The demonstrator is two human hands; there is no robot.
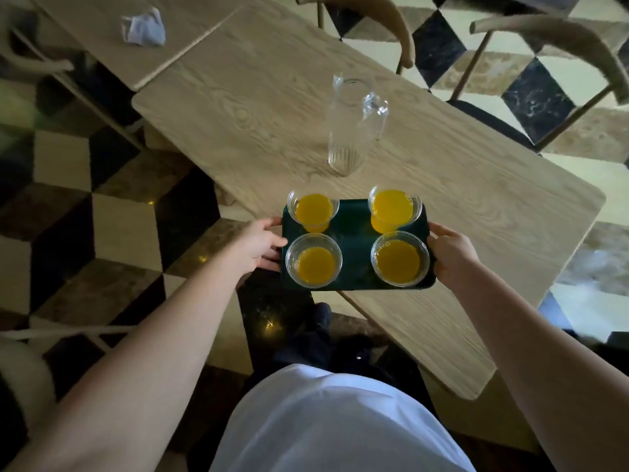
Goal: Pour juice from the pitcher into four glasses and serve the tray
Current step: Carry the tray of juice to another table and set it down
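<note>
A dark green tray (pixel 354 233) carries several clear glasses of orange juice, among them a far-left glass (pixel 313 210), a far-right glass (pixel 394 206) and a near-right glass (pixel 399 259). My left hand (pixel 260 245) grips the tray's left edge and my right hand (pixel 450 248) grips its right edge. The tray hangs over the near edge of the wooden table (pixel 459 212), partly above the floor. A clear glass pitcher (pixel 352 126) stands upright on the table just beyond the tray, with no juice visible in it.
A second wooden table (pixel 102 39) at the far left holds a crumpled white cloth (pixel 144 27). Wooden chairs (pixel 558 39) stand at the far side and right. The floor has a checkered black, cream and brown pattern.
</note>
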